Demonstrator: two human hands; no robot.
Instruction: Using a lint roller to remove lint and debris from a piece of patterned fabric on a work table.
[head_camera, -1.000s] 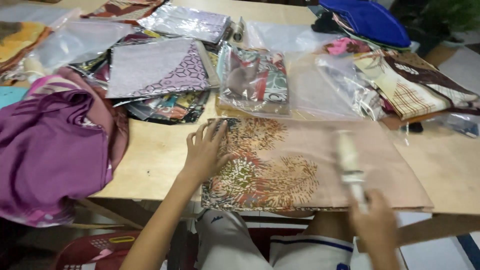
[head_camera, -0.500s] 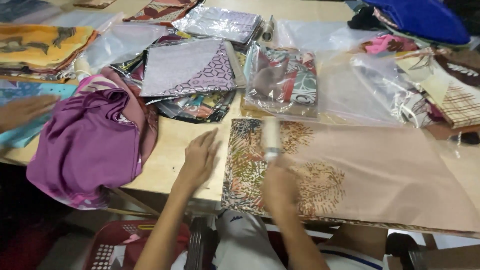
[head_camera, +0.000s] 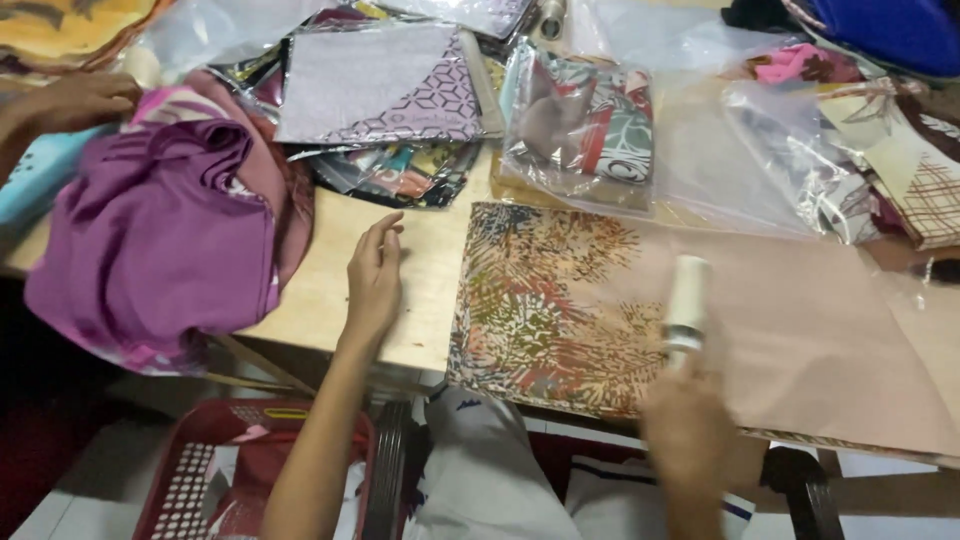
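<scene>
A folded cloth (head_camera: 560, 300) with a leafy print at its left end and a plain tan right part lies flat on the wooden table (head_camera: 425, 265), inside a clear bag. My right hand (head_camera: 690, 425) holds a pale roller-like tool (head_camera: 686, 305) upright on the cloth's middle. Just left of the cloth, my left hand (head_camera: 375, 280) rests on bare tabletop with its fingers apart, holding nothing.
A purple cloth heap (head_camera: 160, 230) hangs over the table's left edge. Several bagged fabrics (head_camera: 580, 125) and clear bags (head_camera: 720, 150) crowd the back. Another person's hand (head_camera: 75, 100) touches cloth at far left. A red plastic basket (head_camera: 220, 470) stands below.
My left hand has slid off the cloth's left edge onto bare table. My right hand with the roller has moved from the cloth's left part toward its middle.
</scene>
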